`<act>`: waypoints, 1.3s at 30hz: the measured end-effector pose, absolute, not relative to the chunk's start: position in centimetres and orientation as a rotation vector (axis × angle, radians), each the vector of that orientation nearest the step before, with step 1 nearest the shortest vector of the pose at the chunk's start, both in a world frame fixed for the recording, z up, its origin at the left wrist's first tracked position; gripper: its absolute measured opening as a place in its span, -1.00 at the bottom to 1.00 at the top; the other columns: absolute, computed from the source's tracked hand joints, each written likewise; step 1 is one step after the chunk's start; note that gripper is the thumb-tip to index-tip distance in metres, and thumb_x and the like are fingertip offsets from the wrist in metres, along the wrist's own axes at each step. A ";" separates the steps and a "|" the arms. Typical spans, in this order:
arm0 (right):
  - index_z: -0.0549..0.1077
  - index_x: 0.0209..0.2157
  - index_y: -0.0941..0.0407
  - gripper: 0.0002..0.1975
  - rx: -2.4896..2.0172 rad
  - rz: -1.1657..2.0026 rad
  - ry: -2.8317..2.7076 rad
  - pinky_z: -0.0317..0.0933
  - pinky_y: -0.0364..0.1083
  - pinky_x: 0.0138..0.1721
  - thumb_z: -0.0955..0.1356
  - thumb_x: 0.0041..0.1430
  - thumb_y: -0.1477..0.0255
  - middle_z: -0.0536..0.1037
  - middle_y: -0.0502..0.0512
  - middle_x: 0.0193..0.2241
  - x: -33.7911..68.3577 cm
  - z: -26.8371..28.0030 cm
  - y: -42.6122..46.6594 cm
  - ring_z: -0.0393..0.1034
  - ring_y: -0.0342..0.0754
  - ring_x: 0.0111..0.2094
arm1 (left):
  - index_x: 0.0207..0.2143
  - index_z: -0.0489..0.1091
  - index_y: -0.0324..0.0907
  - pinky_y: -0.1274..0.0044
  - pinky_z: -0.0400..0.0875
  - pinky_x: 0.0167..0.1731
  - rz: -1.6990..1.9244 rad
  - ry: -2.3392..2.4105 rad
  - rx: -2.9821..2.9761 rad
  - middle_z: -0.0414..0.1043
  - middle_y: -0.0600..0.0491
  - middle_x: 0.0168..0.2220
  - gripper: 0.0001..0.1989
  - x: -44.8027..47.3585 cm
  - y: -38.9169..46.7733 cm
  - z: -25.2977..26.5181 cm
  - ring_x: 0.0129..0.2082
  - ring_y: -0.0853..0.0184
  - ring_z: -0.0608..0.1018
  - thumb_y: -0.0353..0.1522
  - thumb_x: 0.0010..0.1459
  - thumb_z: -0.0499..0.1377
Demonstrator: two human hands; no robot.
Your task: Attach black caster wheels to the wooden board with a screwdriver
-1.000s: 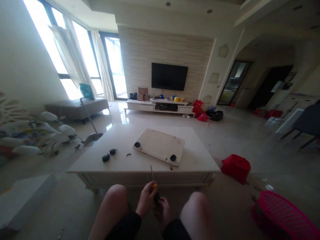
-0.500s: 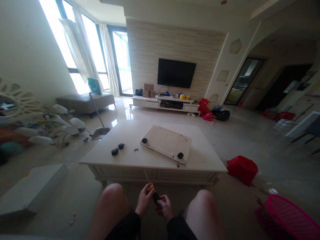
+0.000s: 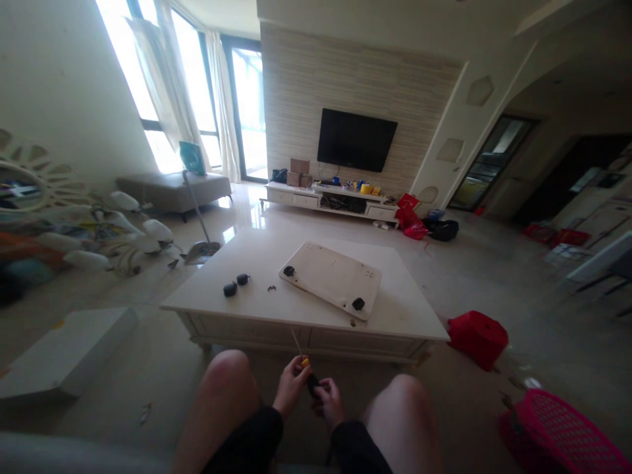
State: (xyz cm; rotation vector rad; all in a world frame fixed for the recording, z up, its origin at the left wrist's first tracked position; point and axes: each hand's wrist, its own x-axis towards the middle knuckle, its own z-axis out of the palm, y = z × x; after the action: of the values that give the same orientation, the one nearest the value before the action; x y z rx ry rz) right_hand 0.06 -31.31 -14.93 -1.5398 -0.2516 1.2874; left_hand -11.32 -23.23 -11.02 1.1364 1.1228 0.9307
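Between my knees I hold a screwdriver (image 3: 312, 382) with a black and yellow handle, its thin metal shaft pointing up and away toward the table. My left hand (image 3: 290, 384) is closed around the yellow part near the shaft. My right hand (image 3: 330, 400) grips the black rear end of the handle. Beyond them, on the white coffee table (image 3: 257, 306), lies a flat off-white panel (image 3: 333, 276) with a black caster (image 3: 289, 271) at its left corner and another caster (image 3: 358, 303) at its near right corner. Two loose black casters (image 3: 236, 284) and small dark screws (image 3: 271, 288) lie left of it.
A red stool (image 3: 478, 339) stands on the floor right of the table, with a pink basket (image 3: 567, 434) nearer me. On the left are a white box (image 3: 69, 355), a long-handled dustpan (image 3: 202, 251) and a lamp with white shades (image 3: 158, 230). A low TV cabinet (image 3: 291, 197) stands at the back.
The camera view has shifted slightly. Both hands still hold the screwdriver, which appears a little farther right. The panel and casters stay in place on the table.
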 end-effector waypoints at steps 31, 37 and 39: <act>0.50 -0.02 0.15 -0.73 -1.723 1.345 -0.345 0.34 -0.23 -0.46 0.42 0.46 0.23 0.55 -0.05 -0.29 0.4 -14.7 -31.1 0.38 -0.26 -0.45 | -0.21 0.58 -0.22 0.46 0.39 -0.36 0.912 1.166 1.121 0.41 0.11 -0.49 -0.44 -10.9 -23.2 -11.6 -0.43 0.27 0.49 0.01 -0.16 0.34; 0.51 -0.02 0.15 -0.72 -1.711 1.352 -0.340 0.35 -0.22 -0.45 0.42 0.46 0.22 0.55 -0.05 -0.29 0.5 -14.9 -31.2 0.39 -0.25 -0.45 | -0.20 0.58 -0.22 0.46 0.39 -0.36 0.913 1.147 1.133 0.40 0.11 -0.49 -0.46 -10.9 -23.2 -12.2 -0.43 0.27 0.48 -0.01 -0.13 0.33; 0.51 0.00 0.15 -0.71 -1.715 1.352 -0.343 0.38 -0.21 -0.43 0.42 0.45 0.22 0.56 -0.03 -0.27 0.5 -14.9 -31.2 0.41 -0.24 -0.43 | -0.20 0.58 -0.22 0.46 0.39 -0.36 0.922 1.147 1.137 0.39 0.12 -0.49 -0.46 -10.8 -23.2 -12.4 -0.44 0.28 0.48 -0.01 -0.11 0.33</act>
State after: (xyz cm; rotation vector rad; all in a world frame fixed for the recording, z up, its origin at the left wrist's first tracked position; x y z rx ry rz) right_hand 0.49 -31.23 -14.87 -1.7150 -0.3431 1.3520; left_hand -10.83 -23.18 -12.43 1.1373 1.1471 0.9215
